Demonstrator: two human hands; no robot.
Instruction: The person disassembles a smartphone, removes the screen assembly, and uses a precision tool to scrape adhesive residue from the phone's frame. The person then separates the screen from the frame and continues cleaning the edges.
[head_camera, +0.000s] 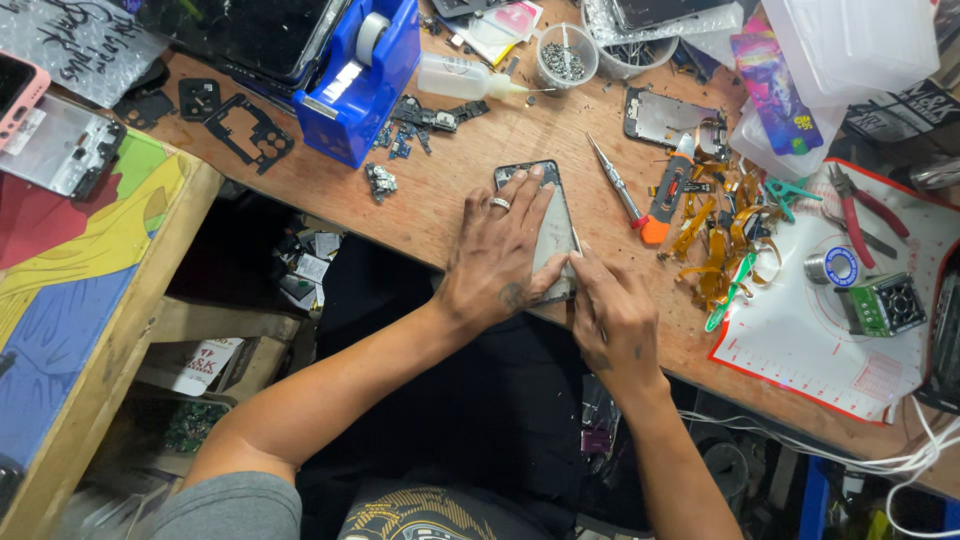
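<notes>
Centrally, opened phone (553, 225) flat near wooden bench (450, 200) front edge, left hand (497, 255) spread flat on it, fingers extended, right hand (612, 318) pinching its lower right corner, screwdriver (617, 184) just beside, orange cutter (667, 195) near.

we see an opened phone (553, 232) lying flat on the wooden bench, just left of the orange-tipped screwdriver (619, 185), its long axis running away from the bench's near edge. its pale grey inner face is up, dark parts showing at the far end, with the near end at the edge
</notes>
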